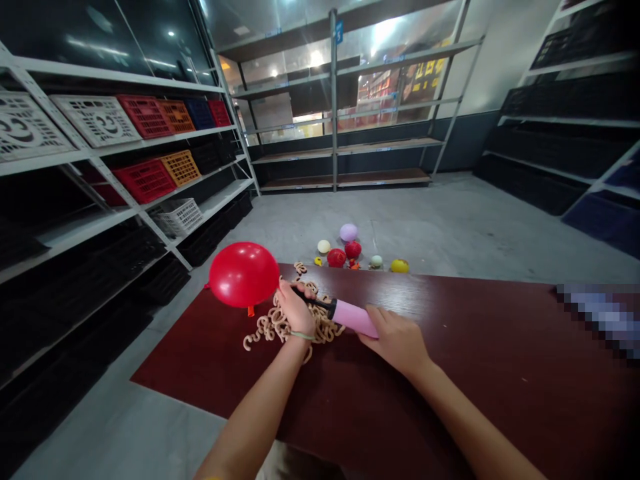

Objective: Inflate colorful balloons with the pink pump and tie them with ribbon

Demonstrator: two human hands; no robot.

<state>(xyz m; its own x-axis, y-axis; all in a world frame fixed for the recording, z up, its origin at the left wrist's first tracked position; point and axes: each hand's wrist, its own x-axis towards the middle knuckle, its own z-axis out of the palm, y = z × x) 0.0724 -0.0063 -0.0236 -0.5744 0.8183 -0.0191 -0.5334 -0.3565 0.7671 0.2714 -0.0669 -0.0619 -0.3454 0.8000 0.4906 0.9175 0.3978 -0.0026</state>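
A hand pump with a pink barrel (354,319) and a black end is held nearly level above the dark red table (400,413). My right hand (397,339) wraps round the barrel's right part. At the other end, my left hand (297,310) is closed on the black part. Just left of that hand is a round, inflated red balloon (243,275); its join to the pump, if any, is hidden by my fingers. Beige curly pieces (273,325) lie heaped under my left hand and the pump. A small orange piece (251,311) shows below the balloon.
Beyond the table's far edge, several balloons lie on the grey floor, among them a purple balloon (349,233) and a yellow balloon (399,266). Shelves with coloured crates (145,180) stand left, and a metal rack (334,120) at the back. A blurred patch (600,313) covers the table's right end.
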